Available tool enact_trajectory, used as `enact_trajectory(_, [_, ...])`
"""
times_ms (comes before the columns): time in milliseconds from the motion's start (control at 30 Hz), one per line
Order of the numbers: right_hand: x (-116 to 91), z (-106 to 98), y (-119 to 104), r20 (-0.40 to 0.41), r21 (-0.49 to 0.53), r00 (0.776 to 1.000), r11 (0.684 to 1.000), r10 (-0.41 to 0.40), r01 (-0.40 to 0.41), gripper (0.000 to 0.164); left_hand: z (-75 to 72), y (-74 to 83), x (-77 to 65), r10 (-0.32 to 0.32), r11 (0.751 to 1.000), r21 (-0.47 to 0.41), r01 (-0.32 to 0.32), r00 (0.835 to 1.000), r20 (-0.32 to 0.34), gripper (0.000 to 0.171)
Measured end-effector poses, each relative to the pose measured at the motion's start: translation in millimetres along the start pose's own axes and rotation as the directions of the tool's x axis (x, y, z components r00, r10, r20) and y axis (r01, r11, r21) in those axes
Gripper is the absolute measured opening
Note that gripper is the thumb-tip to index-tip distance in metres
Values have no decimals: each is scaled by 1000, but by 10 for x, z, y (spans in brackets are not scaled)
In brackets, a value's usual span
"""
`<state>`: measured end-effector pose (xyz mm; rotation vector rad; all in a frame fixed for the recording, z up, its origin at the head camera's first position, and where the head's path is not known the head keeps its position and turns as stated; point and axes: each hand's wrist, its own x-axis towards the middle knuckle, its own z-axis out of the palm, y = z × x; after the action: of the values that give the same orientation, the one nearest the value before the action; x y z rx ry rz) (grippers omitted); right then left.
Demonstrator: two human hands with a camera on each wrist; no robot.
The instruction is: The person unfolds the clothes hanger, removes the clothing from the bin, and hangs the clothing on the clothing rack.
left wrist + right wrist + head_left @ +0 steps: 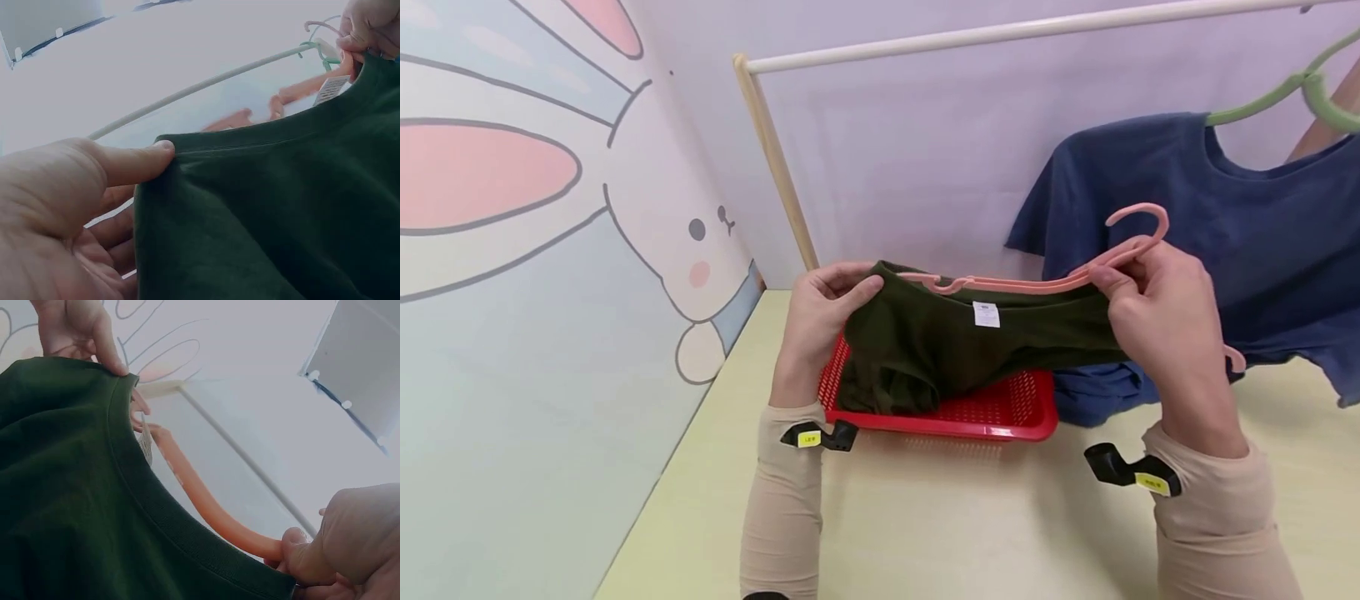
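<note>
A dark green T-shirt [955, 342] is stretched by its neckline between my two hands, a white label [987, 314] showing at the collar. My left hand [825, 312] pinches the shirt near the left end of the neckline, thumb in front. With thumb and fingers my right hand [1165, 308] grips a pink clothes hanger [1030, 287] near its hook, and the other end of the collar runs to those fingers. One hanger arm passes along the neck opening, its far tip hidden by the shirt. The other arm's end pokes out below my right wrist.
Below the shirt stands a red basket [1000, 417], with green cloth hanging into it. A blue T-shirt [1120, 192] hangs on a green hanger [1262, 104] at the right. Behind runs a rack with a white rail [970, 37]. A painted wall [535, 358] borders the table [925, 525].
</note>
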<state>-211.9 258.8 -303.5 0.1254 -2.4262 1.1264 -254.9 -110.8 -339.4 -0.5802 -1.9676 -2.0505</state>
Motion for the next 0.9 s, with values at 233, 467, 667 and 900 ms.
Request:
enact_trajectory(233, [12,55,-36,51,-10,998,1000,-29,29,23,107,35,25,106,966,224,-130,988,116,20])
enact_trajectory(467, [-12,114,-72,97,-18,995,999,-31,33,19,311,46,41,136,921,326,-214,960,247,18])
enact_trajectory(667, [-41,186,-135,122,-4,992,999,-44,45,16,396,55,34,117,920,331,-210,953,279,20])
enact_trajectory(900, [-58,248,-191,109,28,991,997,-74,71,13,349,55,16,120,917,343,-205,960,254,17])
